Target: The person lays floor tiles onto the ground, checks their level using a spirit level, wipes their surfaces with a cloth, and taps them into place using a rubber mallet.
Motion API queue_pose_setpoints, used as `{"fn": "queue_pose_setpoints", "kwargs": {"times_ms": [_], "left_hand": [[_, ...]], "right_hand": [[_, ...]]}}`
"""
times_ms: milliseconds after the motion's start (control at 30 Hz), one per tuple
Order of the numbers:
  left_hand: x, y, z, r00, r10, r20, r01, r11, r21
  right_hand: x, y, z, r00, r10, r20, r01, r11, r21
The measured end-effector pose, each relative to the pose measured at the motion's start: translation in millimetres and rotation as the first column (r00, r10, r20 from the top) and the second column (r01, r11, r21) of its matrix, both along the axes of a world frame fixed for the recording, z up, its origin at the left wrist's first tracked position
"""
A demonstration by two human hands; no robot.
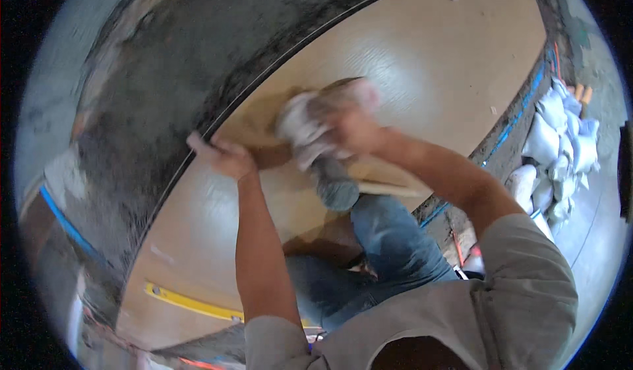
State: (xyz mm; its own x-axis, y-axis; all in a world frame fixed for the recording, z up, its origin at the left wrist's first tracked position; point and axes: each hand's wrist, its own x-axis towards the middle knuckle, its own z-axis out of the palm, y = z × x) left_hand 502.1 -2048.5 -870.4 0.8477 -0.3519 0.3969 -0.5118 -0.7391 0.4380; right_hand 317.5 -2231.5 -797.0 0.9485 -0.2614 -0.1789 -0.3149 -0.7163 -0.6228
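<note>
A large smooth tan panel lies under my hands and knees. My left hand is at its far-left edge, fingers apart, one reaching over the thin dark border. My right hand, smeared by motion, is closed on a pale crumpled rag over the middle of the panel. Just nearer than the rag is a mallet with a dark cylindrical head and a light wooden handle, beside my knee. The upper part of the mallet head is hidden by the rag.
A yellow spirit level lies on the panel at the lower left. Rough dark wet-looking concrete borders the panel. White filled bags are piled at the right. Blue strips run along the ground outside the panel.
</note>
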Motion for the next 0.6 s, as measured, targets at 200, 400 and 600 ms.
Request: {"fn": "queue_pose_setpoints", "kwargs": {"times_ms": [200, 400, 600], "left_hand": [[-21, 92, 56, 0.859, 0.018, -0.511, -0.223, 0.913, -0.343], [-121, 269, 119, 0.679, 0.107, -0.727, -0.035, 0.993, 0.114], [-168, 328, 109, 0.526, 0.530, -0.666, -0.215, 0.840, 0.499]], "right_hand": [[-134, -42, 51, 0.953, -0.291, -0.088, 0.223, 0.867, -0.445], [-176, 51, 80, 0.853, -0.422, -0.307, 0.411, 0.906, -0.106], [-133, 103, 34, 0.892, -0.200, -0.406, 0.331, 0.901, 0.282]]}}
